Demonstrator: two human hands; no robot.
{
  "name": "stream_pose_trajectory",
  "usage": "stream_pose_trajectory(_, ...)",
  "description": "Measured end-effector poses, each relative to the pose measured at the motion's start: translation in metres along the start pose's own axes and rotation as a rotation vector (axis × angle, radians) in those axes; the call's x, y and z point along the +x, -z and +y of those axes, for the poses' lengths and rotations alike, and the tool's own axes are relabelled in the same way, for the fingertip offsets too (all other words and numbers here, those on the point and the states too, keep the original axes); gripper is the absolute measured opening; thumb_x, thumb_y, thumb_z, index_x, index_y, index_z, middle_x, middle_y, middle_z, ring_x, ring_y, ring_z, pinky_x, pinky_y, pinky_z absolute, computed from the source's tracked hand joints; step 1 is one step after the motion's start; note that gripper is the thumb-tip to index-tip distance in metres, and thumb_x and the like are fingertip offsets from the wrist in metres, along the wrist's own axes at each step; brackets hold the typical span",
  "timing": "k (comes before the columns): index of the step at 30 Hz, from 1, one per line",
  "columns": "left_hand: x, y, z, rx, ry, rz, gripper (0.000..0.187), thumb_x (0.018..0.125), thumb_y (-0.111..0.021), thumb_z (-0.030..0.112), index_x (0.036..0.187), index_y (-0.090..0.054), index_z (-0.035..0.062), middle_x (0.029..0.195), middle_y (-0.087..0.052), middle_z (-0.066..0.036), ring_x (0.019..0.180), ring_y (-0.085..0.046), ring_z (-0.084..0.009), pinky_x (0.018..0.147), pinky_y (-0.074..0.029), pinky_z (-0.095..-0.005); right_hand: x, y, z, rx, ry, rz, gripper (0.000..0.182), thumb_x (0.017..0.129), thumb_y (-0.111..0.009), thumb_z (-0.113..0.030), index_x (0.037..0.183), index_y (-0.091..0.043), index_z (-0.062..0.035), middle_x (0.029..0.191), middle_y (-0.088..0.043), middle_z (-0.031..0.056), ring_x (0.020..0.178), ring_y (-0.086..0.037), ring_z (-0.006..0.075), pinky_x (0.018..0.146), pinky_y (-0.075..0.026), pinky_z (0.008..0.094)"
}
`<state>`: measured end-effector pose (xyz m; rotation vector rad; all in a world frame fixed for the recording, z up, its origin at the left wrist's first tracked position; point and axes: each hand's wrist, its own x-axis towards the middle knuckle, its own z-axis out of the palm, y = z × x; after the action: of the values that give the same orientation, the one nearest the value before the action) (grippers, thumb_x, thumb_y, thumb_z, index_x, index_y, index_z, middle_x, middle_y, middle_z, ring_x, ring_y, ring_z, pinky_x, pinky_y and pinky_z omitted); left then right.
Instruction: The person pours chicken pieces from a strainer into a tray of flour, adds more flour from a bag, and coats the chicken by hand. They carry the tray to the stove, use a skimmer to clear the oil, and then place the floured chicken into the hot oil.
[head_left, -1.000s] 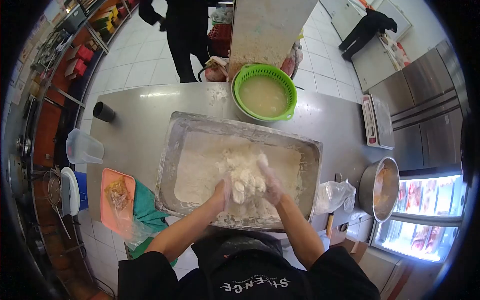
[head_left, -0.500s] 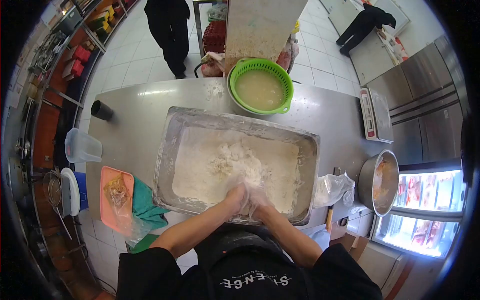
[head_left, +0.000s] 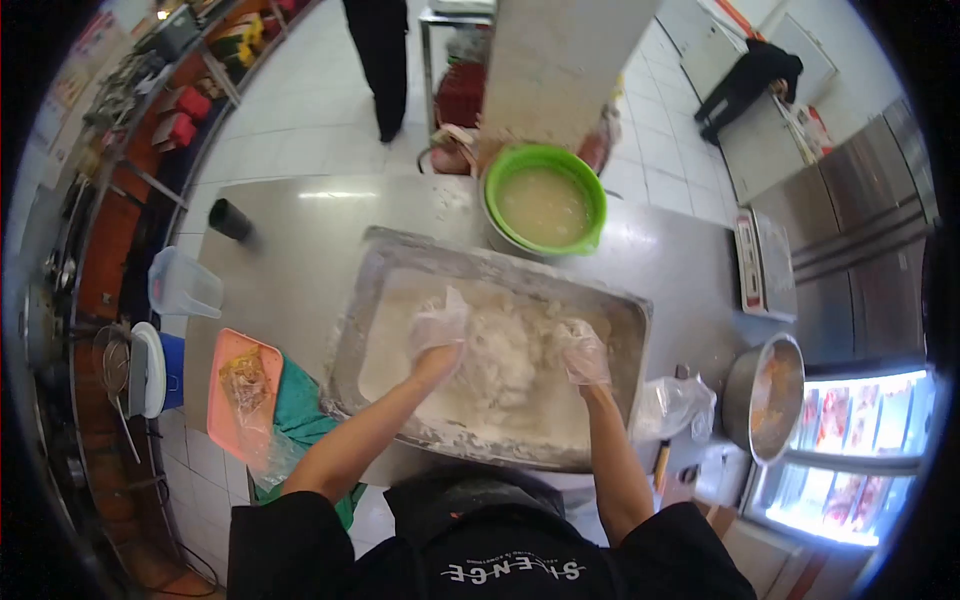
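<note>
A large metal tray [head_left: 367,285] of white flour [head_left: 420,390] lies in front of me. Clumpy, floured pieces [head_left: 500,350] are heaped in its middle, their kind hidden by the coating. My left hand [head_left: 440,328], in a clear plastic glove, is over the flour on the heap's left side, fingers loosely stretched. On the heap's right side, my right hand [head_left: 582,350], gloved likewise, has its fingers apart and a little bent. Neither hand shows anything gripped, though motion blurs the fingertips.
Behind the tray stands a green colander [head_left: 597,205] set in a bowl of cloudy liquid. A scale [head_left: 765,265], a metal bowl [head_left: 738,400] and a plastic bag [head_left: 675,405] are at right. At left are a pink tray [head_left: 228,395], a clear jug [head_left: 185,283] and a dark cup [head_left: 230,219]. Two people stand beyond.
My hands were together at the tray's near edge; they have separated and moved forward to either side of the heap. The whole view has shifted slightly.
</note>
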<state>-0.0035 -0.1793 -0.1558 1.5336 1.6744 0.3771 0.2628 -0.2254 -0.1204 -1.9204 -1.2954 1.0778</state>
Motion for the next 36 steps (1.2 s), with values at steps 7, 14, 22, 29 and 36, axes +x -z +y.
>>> stream_pose_trajectory(7,0.022,-0.117,0.011,-0.253,0.112,0.139,0.049,0.097,-0.042,0.037,0.132,-0.056,0.006,0.13,-0.058,-0.02,0.124,-0.051,-0.0351,0.108,-0.035,-0.0432,0.071,-0.107,-0.014,0.05,0.078,-0.11,0.061,0.093,-0.054,-0.047,0.123,-0.059,0.0063,0.125,-0.06,0.0203,0.113,-0.056,0.0345,0.098,-0.042,0.0433)
stream_pose_trajectory(14,-0.013,-0.021,0.017,-0.472,-0.118,-0.085,0.029,0.092,-0.052,0.024,0.109,-0.068,0.0056,0.108,-0.068,-0.014,0.108,-0.061,-0.0272,0.096,-0.044,-0.0394,0.047,-0.05,0.022,0.701,-0.084,-0.399,0.035,0.096,-0.053,-0.029,0.12,-0.063,-0.005,0.121,-0.061,0.0047,0.104,-0.057,0.0171,0.089,-0.046,0.032)
stream_pose_trajectory(22,-0.033,-0.077,-0.023,-0.929,0.489,-0.389,0.039,0.098,-0.046,0.033,0.12,-0.062,0.0047,0.119,-0.063,-0.012,0.11,-0.059,-0.022,0.097,-0.045,-0.036,-0.022,-0.084,0.03,0.055,0.048,-0.088,0.061,0.093,-0.061,-0.032,0.144,-0.042,-0.004,0.141,-0.048,0.0102,0.124,-0.049,0.0227,0.106,-0.038,0.0357)
stream_pose_trajectory(29,-0.049,-0.052,0.021,-1.194,0.537,-0.391,0.046,0.103,-0.04,0.038,0.133,-0.054,0.0056,0.128,-0.058,-0.009,0.11,-0.058,-0.0178,0.096,-0.047,-0.0337,-0.036,-0.064,-0.006,0.776,-0.442,-0.18,0.067,0.09,-0.064,-0.043,0.143,-0.041,-0.0072,0.135,-0.05,0.0106,0.121,-0.05,0.0235,0.098,-0.045,0.0394)
stream_pose_trajectory(36,-0.013,-0.037,-0.045,-0.369,-0.135,-0.242,0.045,0.092,-0.049,0.016,0.135,-0.052,0.0056,0.125,-0.062,-0.009,0.104,-0.062,-0.0218,0.093,-0.048,-0.0343,-0.01,-0.012,-0.036,0.589,-0.237,-0.131,0.051,0.085,-0.072,-0.035,0.122,-0.059,-0.0023,0.127,-0.059,0.0113,0.116,-0.054,0.02,0.09,-0.047,0.035)
